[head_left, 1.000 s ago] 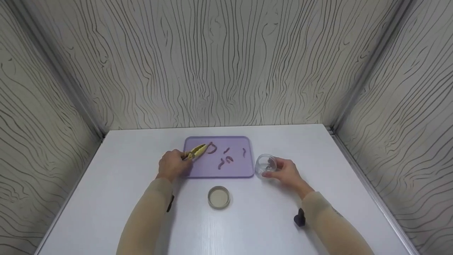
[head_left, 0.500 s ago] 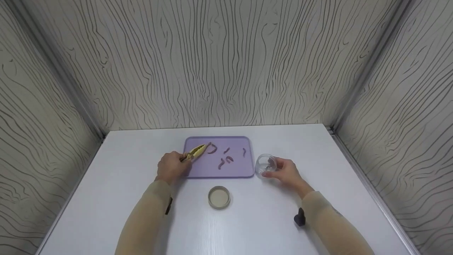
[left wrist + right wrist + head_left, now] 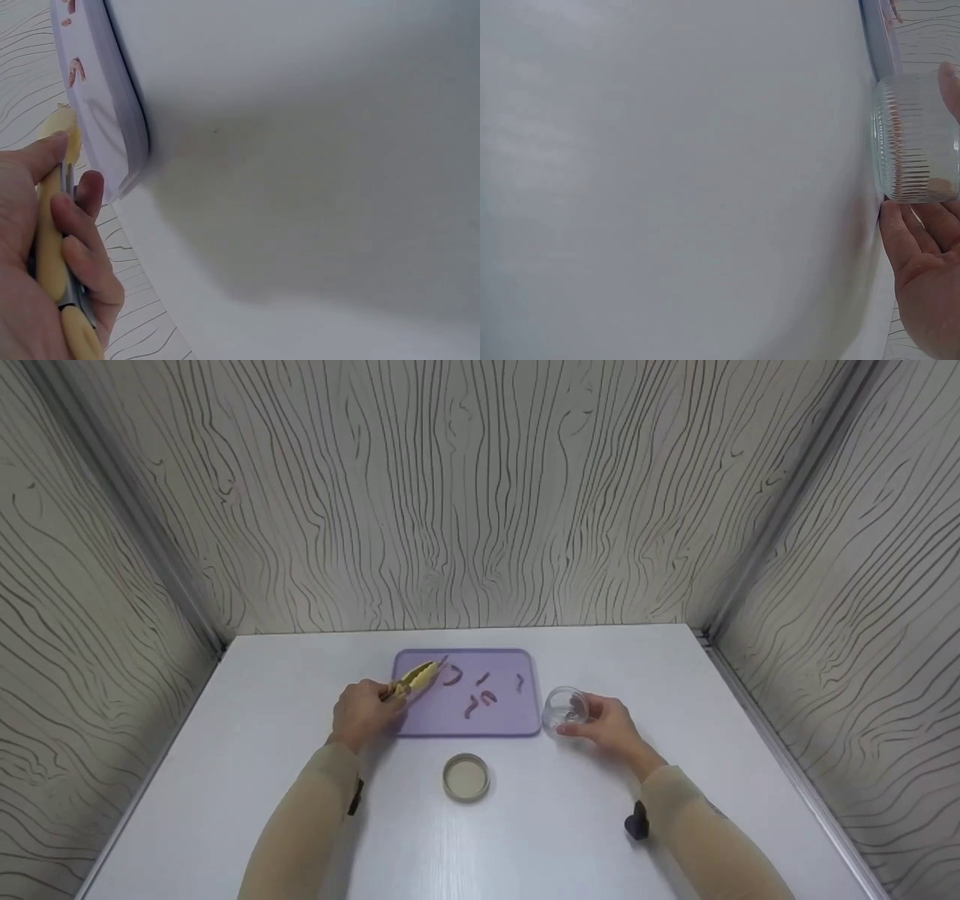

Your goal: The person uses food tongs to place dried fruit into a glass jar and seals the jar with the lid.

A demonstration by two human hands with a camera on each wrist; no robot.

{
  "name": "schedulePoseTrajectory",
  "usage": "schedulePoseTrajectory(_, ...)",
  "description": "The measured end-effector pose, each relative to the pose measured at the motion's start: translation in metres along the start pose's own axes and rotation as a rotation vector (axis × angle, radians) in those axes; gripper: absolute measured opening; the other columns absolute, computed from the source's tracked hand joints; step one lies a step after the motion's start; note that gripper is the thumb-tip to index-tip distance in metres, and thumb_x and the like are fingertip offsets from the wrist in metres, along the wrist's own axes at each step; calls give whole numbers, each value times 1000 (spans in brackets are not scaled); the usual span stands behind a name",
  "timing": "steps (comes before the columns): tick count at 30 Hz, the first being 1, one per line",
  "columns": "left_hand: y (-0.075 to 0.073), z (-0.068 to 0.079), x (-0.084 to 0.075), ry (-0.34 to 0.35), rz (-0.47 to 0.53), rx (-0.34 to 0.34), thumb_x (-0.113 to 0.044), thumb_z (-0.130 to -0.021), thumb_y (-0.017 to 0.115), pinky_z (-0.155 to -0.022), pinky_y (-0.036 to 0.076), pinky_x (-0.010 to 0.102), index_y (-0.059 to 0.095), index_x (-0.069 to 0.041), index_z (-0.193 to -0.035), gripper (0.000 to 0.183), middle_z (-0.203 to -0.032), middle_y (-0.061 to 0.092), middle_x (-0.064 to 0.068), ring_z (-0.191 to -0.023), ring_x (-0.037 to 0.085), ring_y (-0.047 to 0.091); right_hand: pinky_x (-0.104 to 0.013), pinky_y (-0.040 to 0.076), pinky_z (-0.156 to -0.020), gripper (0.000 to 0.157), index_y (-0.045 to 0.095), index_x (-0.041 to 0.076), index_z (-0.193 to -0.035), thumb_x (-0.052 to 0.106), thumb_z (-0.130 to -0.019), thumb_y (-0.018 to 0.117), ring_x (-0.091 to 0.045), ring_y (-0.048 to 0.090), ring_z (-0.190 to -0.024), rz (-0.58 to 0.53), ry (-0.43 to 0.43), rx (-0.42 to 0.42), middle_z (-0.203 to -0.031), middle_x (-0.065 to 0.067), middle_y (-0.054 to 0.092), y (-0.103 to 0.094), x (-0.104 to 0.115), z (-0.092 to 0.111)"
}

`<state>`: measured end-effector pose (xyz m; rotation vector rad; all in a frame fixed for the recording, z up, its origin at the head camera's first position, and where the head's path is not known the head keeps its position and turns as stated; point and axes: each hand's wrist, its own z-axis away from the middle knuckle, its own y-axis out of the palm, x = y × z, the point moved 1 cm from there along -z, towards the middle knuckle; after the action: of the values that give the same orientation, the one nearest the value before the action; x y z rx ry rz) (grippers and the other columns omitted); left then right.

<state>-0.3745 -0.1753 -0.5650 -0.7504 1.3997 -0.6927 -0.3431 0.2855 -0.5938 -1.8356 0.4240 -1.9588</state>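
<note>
My left hand (image 3: 363, 712) grips a pair of yellow tongs (image 3: 415, 681), its thumb pressed along the handle in the left wrist view. The tong tips point over the left part of a lilac tray (image 3: 427, 720), where a thin reddish-brown worm (image 3: 444, 660) shows right at them. Beside it lies a curved worm (image 3: 452, 676). Several more worms, such as one S-shaped worm (image 3: 471, 706), are spread over the tray. Off the tray's right edge, my right hand (image 3: 609, 726) holds a clear glass jar (image 3: 907, 142) with a ribbed base, upright on the table with its mouth up.
A round beige lid (image 3: 466, 778) lies on the white table (image 3: 525, 840) in front of the tray, between my forearms. Wood-patterned panels (image 3: 450, 510) enclose the table at the back and both sides.
The tong tips have risen slightly, and the thin worm at them now stands apart from the curved one, where they formed a loop before. The right hand and jar stay in place.
</note>
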Motion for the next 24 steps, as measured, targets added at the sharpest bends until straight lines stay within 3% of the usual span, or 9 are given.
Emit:
schedulePoseTrajectory(3, -1, 3, -1, 17, 17, 5, -41, -102, 81, -93, 65, 48, 85, -8, -126, 41, -121, 86, 12, -102, 26, 80, -64, 31, -137, 85, 61, 3, -158, 27, -86, 99, -45, 54, -158, 4, 1, 2, -156, -18, 70, 0, 1, 2)
schedulePoseTrajectory(7, -3, 6, -3, 39, 16, 2, -40, -102, 80, -99, 65, 52, 84, -8, -128, 41, -124, 85, 14, -109, 30, 82, -64, 31, -137, 83, 61, 3, -157, 27, -87, 99, -45, 54, -158, 4, 1, 4, -156, -18, 70, -1, 2, 3)
schedulePoseTrajectory(17, -7, 9, -13, 37, 2, 10, -44, -103, 80, -97, 62, 50, 84, -10, -128, 42, -117, 86, 8, -99, 24, 74, -64, 31, -137, 83, 61, 3, -157, 28, -87, 98, -45, 54, -158, -2, 10, 6, -157, -19, 69, -1, 3, 3)
schedulePoseTrajectory(24, -9, 13, -20, 57, -10, 5, -45, -102, 82, -93, 62, 51, 85, -9, -127, 44, -116, 85, 9, -98, 26, 74, -63, 30, -137, 84, 60, 4, -158, 29, -88, 98, -45, 51, -160, -3, 22, 8, -159, -19, 67, -1, 3, 3)
